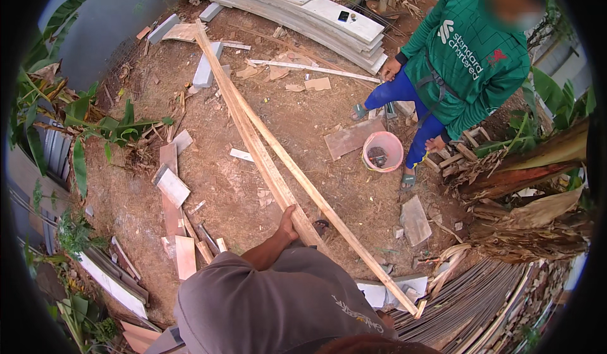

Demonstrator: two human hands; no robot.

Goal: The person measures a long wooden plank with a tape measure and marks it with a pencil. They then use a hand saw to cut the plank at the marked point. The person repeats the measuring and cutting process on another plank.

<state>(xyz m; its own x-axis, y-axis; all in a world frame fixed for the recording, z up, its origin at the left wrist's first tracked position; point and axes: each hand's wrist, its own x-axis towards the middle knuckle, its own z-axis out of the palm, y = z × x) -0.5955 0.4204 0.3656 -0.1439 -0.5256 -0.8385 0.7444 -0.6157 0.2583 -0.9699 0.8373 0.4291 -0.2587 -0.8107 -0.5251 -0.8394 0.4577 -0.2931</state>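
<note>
Head view: left hand [289, 218] curls its grip around a long wooden plank [253, 136] lying on dirt ground [208, 183] beside a thinner batten [316, 193]; right hand is hidden.

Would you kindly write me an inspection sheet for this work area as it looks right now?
Surface: bare dirt ground, littered.
Job's things: two long wooden planks lying side by side, slanting across the ground.
Clutter: board offcuts, pink bucket, stacked pale sheets.
Hands: left hand rests on the planks' near end; right hand not in view.
Cables: nothing seen.
Surroundings: another person in a green shirt seated by the bucket; banana plants; corrugated sheets.
</note>
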